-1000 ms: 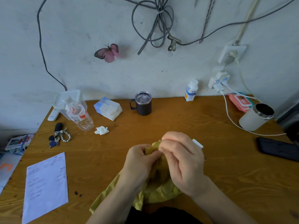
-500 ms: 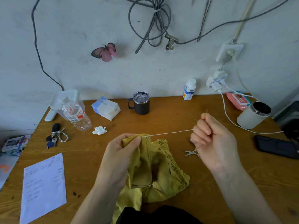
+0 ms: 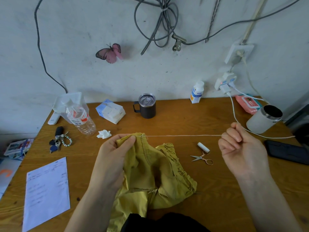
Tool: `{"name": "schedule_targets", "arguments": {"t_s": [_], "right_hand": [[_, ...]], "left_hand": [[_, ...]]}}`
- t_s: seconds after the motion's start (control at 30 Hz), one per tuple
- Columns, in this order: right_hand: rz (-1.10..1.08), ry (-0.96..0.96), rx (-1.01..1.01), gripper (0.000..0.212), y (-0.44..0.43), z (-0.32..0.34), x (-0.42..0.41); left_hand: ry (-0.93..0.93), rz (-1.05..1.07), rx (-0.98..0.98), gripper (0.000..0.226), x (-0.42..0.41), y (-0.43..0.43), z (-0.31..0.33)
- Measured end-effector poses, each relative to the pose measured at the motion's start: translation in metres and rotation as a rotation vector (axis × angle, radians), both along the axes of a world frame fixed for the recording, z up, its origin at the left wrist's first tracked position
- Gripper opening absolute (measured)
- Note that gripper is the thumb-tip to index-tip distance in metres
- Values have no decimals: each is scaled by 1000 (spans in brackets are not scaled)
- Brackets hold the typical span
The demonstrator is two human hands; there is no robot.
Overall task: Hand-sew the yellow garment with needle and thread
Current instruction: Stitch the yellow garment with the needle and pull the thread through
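The yellow garment lies crumpled on the wooden table near its front edge. My left hand pinches the garment's top edge between thumb and fingers. A pale thread runs taut from that edge to my right hand, which is held out to the right with curled fingers pinching the thread's end. The needle itself is too thin to make out. A white thread spool and small copper scissors lie between the garment and my right hand.
A dark mug, tissue pack, plastic bottle, crumpled tissue and keys sit at the back left. A printed sheet lies front left. A white cup, charging cable and black phone are on the right.
My right hand left the garment and moved far to the right, drawing the thread out long and taut. My left hand stayed on the garment's top edge. The spool and scissors came into view.
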State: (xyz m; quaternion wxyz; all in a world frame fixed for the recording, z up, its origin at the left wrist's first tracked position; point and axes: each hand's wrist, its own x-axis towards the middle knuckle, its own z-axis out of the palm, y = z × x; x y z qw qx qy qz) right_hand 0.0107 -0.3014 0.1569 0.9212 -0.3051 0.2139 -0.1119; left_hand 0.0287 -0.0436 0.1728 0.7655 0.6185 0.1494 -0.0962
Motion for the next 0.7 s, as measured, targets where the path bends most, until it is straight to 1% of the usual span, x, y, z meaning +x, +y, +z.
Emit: {"name": "schedule_targets", "arguments": {"t_s": [0.3,0.53,0.57,0.7], "right_hand": [[-138,52,32,24,-21,-2,-4],[-186,46,36,26,-27,1,-8],[-194,47,36,26,-28,1,-9],[-235,51,37,21,-32,1,-10]], "left_hand": [[5,61,24,28,4,8,-2],[8,103,-30,31,5,11,1],[11,112,-33,30,6,12,1],[29,127,-3,12,7,15,0]]}}
